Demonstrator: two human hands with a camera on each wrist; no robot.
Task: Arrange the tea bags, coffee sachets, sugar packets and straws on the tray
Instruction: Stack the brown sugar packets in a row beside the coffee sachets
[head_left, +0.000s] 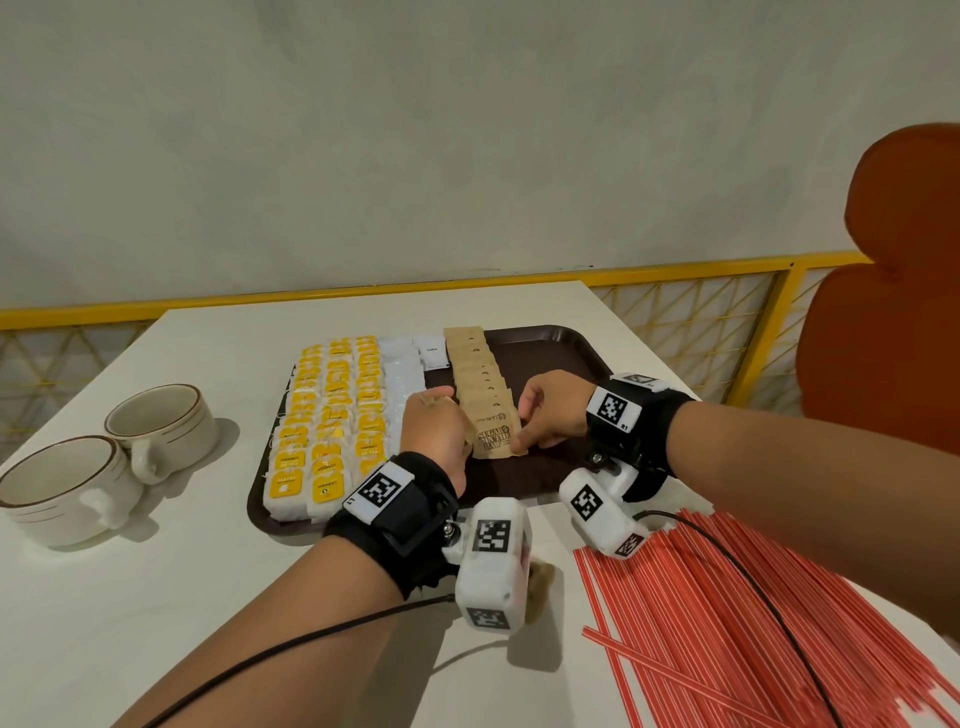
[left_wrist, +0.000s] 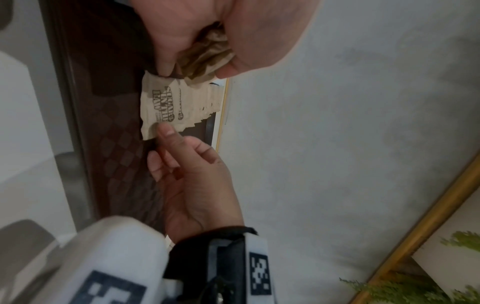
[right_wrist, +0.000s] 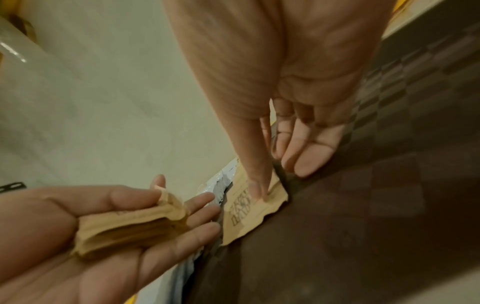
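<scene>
Brown tray (head_left: 550, 343), yellow tea bags (head_left: 332, 415), overlapping brown sugar packets (head_left: 480, 384)

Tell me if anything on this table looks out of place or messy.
Mostly tidy: the tea bags and brown sugar packets lie in neat rows on the tray. The red straws are still off the tray, fanned loosely on the table, with one lying crosswise.

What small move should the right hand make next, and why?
Probably lift off the front sugar packet, which already lies flat on the tray, and take another from the stack in the left hand. The right hand holds nothing.
</scene>
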